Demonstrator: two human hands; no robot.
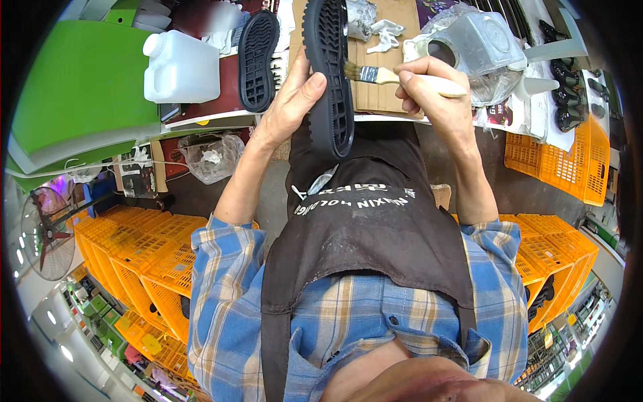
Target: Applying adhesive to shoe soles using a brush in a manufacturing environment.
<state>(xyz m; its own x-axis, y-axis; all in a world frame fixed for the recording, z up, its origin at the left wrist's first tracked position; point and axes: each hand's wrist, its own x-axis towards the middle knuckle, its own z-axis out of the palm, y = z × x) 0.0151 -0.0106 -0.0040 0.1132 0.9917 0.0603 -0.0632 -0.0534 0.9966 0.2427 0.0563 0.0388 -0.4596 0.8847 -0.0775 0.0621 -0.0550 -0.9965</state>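
Observation:
My left hand (293, 100) grips a black rubber shoe sole (328, 87) along its left edge, holding it upright over the table's near edge. The sole's ribbed, hollowed side faces me. In my right hand (435, 90) is a paintbrush (385, 75) with a pale handle, pinched between thumb and fingers. Its bristles meet the sole's right edge. A second black shoe sole (258, 61) lies on the table just left of my left hand.
A white plastic jug (181, 67) stands at the left, beside a green surface (80, 94). Brown cardboard (382, 100) lies under the work. A clear plastic container (485, 43) tilts at the right. Orange crates (559, 157) stand right of the table, with more orange crates (147, 248) behind me.

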